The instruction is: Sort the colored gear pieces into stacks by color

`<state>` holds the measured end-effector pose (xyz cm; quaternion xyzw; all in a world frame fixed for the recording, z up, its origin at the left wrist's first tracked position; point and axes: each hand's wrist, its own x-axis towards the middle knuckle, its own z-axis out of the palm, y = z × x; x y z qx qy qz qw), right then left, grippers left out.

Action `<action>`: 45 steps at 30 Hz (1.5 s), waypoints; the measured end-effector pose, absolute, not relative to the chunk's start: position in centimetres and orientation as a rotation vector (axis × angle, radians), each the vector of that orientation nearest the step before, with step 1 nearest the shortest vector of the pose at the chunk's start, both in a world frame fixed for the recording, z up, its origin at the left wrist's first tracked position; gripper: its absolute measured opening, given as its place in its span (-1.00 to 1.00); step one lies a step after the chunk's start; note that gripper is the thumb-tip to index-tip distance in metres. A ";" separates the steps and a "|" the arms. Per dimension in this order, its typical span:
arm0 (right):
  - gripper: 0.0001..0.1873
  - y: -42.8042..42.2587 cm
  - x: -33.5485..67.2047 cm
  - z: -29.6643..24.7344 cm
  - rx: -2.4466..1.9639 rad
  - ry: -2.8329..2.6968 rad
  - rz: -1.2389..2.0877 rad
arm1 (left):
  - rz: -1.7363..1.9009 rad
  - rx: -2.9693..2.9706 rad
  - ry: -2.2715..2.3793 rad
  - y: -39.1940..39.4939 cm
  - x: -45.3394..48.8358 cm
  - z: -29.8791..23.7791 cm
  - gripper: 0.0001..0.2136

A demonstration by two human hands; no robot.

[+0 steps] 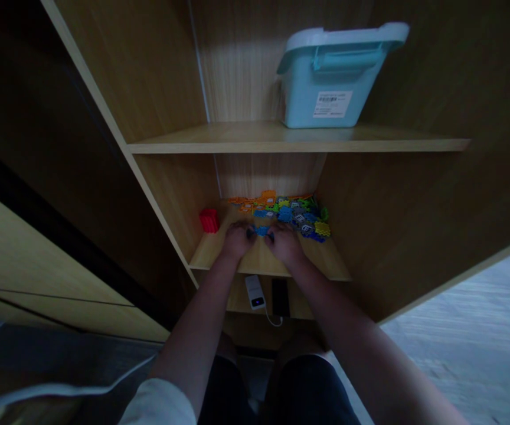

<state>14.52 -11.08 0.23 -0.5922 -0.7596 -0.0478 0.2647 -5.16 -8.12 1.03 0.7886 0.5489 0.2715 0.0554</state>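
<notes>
Both my hands meet over the lower wooden shelf, around some blue interlocking plastic pieces. My left hand has its fingers closed on the left end of the blue pieces. On their right end, the fingers of my right hand are closed too. Behind my hands lies a spread of toothed plastic pieces in orange, green, blue, grey and yellow. To the left of my left hand stands a red block-like stack. My fingertips are small and dim here, so their exact grip is hard to see.
A light-blue lidded storage box with a label stands on the upper shelf. Below my wrists, a white power bank is joined by a cable to a dark phone. Cabinet side walls close in left and right.
</notes>
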 end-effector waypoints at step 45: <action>-0.86 -8.7 14.9 -1.5 -1.180 -2.125 0.058 | 1.077 2.100 1.205 -8.0 -8.1 0.1 -0.82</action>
